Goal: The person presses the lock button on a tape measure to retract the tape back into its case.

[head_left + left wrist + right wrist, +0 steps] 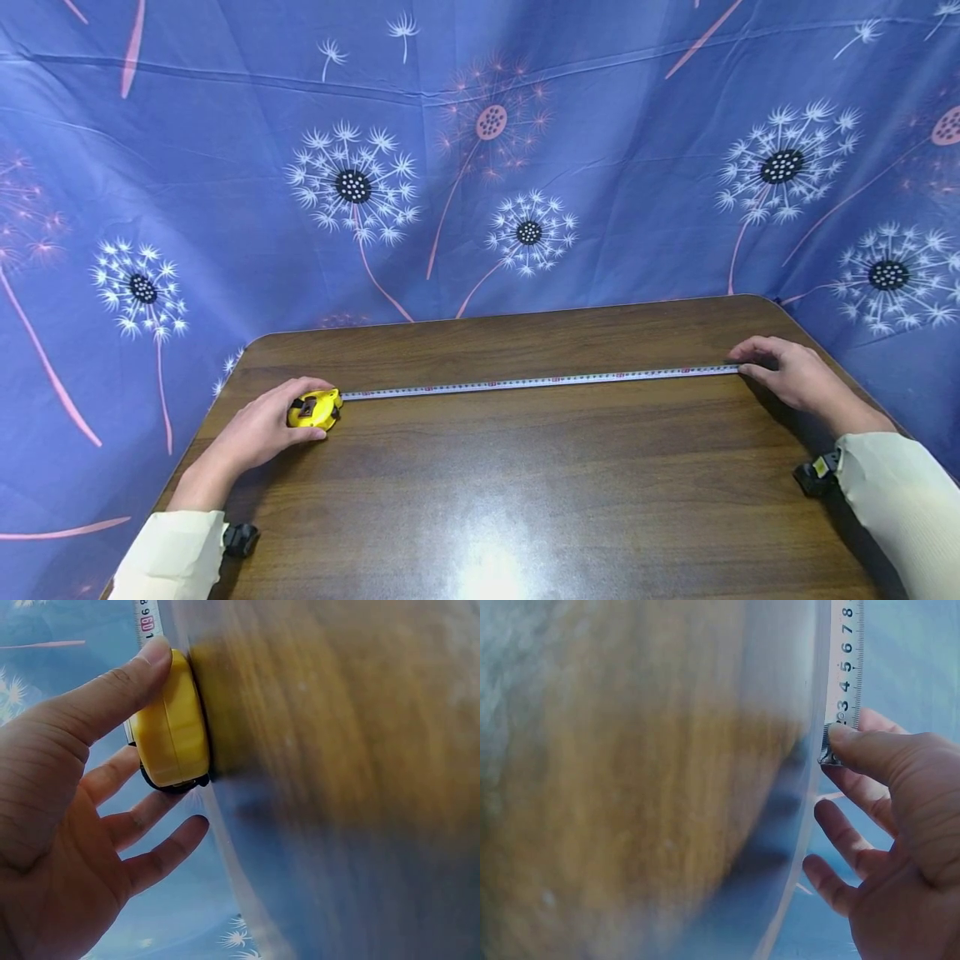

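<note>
A yellow tape measure (pixel 317 409) with black trim is at the left of the wooden table, held between the thumb and fingers of my left hand (pixel 258 425). Its white blade (pixel 525 382) stretches almost straight across the table to the right. There my right hand (pixel 798 375) pinches the blade's free end between thumb and fingers. In the left wrist view, the thumb lies on the case (pixel 176 727), and a red 60 mark shows on the blade beside it. The right wrist view shows the metal end hook (pixel 829 759) just below the thumb, with low numbers above it.
The brown wooden table (pixel 525 467) has rounded far corners and a bright glare near its front. Behind and around it hangs a blue cloth (pixel 622 167) with dandelion prints. Black devices are strapped at both wrists by the pale sleeves (pixel 168 550).
</note>
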Motion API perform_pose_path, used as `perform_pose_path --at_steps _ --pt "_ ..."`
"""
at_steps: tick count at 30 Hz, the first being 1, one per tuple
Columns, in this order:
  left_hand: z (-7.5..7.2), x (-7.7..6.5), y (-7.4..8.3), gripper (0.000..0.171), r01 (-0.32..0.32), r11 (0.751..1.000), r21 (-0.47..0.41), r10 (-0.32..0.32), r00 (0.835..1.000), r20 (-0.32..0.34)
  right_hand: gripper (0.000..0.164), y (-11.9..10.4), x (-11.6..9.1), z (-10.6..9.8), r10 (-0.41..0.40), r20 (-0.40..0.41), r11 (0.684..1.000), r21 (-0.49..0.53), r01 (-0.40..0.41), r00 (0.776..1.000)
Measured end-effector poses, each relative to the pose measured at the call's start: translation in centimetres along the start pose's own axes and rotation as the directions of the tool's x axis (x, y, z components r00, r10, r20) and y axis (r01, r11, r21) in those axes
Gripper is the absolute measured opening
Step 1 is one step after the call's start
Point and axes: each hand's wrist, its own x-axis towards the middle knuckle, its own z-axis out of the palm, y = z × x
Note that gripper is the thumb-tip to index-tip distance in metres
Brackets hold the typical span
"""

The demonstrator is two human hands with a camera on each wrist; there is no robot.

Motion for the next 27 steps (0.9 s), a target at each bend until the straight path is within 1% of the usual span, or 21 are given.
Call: perform_pose_path --at_steps 4,7,11,14,19,21,27 --pt "-0.2 -0.1 0.1 0.065 -0.01 1.0 0.0 0.01 1.0 -0.001 0.022 -0.1 0.1 0.1 -0.02 -0.037 1.0 -0.007 0.02 0.999" --pt "-0.4 -0.2 0.2 0.064 -0.021 1.0 -0.001 0.021 1.0 -0.004 0.022 -0.1 0.1 0.2 -0.019 -0.049 1.0 -0.014 0.018 0.999" --pt "-0.6 -0.2 0.3 0.064 -0.027 1.0 -0.001 0.027 1.0 -0.013 0.019 -0.3 0.3 0.0 0.025 -0.017 1.0 0.005 -0.025 1.0" --pt "-0.8 -0.2 0.4 0.065 -0.031 0.999 -0.007 0.031 0.999 -0.016 0.016 -0.5 0.3 -0.2 0.042 0.0 0.999 0.017 -0.042 0.999" --pt "-1.0 -0.2 0.6 0.064 -0.05 0.998 -0.035 0.05 0.999 -0.018 0.018 -0.6 0.3 -0.5 0.004 -0.032 1.0 -0.006 -0.004 0.999" --pt "-1.1 -0.1 0.6 0.064 -0.057 0.998 -0.042 0.056 0.998 -0.02 0.019 -0.6 0.3 -0.6 -0.006 -0.041 1.0 0.0 0.006 0.999" --pt "-1.2 -0.1 0.7 0.065 -0.069 0.996 -0.057 0.067 0.997 -0.037 0.017 -0.7 0.5 -0.9 0.021 -0.033 0.999 0.037 -0.02 0.999"
